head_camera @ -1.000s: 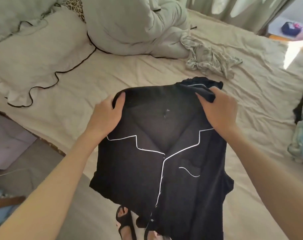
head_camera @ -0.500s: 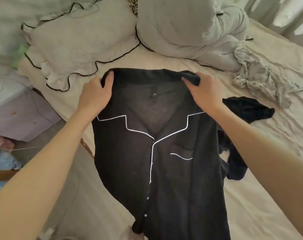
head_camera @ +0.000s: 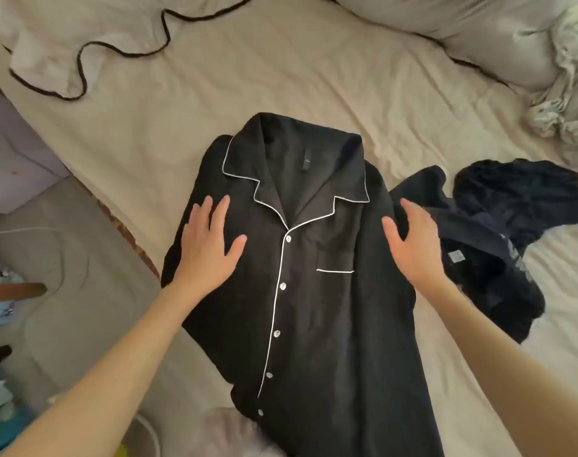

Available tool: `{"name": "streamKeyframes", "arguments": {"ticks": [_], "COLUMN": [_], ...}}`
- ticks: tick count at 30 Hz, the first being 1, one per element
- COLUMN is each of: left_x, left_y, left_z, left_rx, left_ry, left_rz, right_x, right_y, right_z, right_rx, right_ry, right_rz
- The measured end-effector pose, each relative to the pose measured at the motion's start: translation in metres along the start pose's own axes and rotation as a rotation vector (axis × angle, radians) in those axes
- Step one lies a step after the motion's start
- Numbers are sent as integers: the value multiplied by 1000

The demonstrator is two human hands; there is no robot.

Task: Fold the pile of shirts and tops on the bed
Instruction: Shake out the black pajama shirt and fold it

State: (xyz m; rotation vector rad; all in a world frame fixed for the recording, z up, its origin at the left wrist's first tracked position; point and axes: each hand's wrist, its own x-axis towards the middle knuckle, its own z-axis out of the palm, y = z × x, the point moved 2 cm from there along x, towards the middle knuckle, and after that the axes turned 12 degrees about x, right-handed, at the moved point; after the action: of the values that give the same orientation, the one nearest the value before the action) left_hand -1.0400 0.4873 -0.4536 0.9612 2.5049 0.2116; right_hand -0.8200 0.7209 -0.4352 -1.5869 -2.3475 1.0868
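Your left hand point(head_camera: 206, 249) lies flat, fingers straight and spread, palm down on the black button-front shirt with white piping point(head_camera: 314, 291); it grips nothing. Your right hand point(head_camera: 413, 249) is also open-fingered at the shirt's opposite shoulder; contact unclear. Between your hands: notched collar, white-edged placket, white buttons fastened, and a chest pocket toward your right hand. The shirt lies front-up on the beige wrinkled bed sheet point(head_camera: 281, 77), hem hanging off the near edge. Just outside your right hand is a crumpled dark navy garment point(head_camera: 512, 206).
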Motion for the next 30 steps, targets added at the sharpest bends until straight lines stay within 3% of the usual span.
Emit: {"name": "streamKeyframes", "arguments": {"ticks": [6, 8, 13, 15, 19, 22, 25, 27, 30], "left_x": [-52, -55, -46, -33, -7, -20, -56, -79, -94], "left_y": [7, 2, -40, -65, -89, -63, -26, -11, -17], "left_z": [69, 71, 41, 34, 29, 31, 40, 52, 57], "left_rx": [43, -59, -284, -291, -403, -190, -99, -113, -160], "left_ry": [-246, -196, 162, 160, 8, 58, 128, 32, -41], "left_rz": [3, -2, -228, -293, -337, -237, -88, 66, 300], "right_x": [-88, -97, -109, -110, -106, -100, -102, -112, -125], "right_y": [46, 40, 24, 28, 33, 21, -9, -38, -79], "right_z": [40, 62, 122, 142, 154, 145, 134, 134, 154], "right_rx": [-267, -322, -458, -464, -445, -286, 112, 165, 84], "right_ry": [-89, -164, -385, -453, -476, -476, -262, -115, -125], "right_rz": [-179, -225, -335, -266, -227, -131, 120, 52, -254]}}
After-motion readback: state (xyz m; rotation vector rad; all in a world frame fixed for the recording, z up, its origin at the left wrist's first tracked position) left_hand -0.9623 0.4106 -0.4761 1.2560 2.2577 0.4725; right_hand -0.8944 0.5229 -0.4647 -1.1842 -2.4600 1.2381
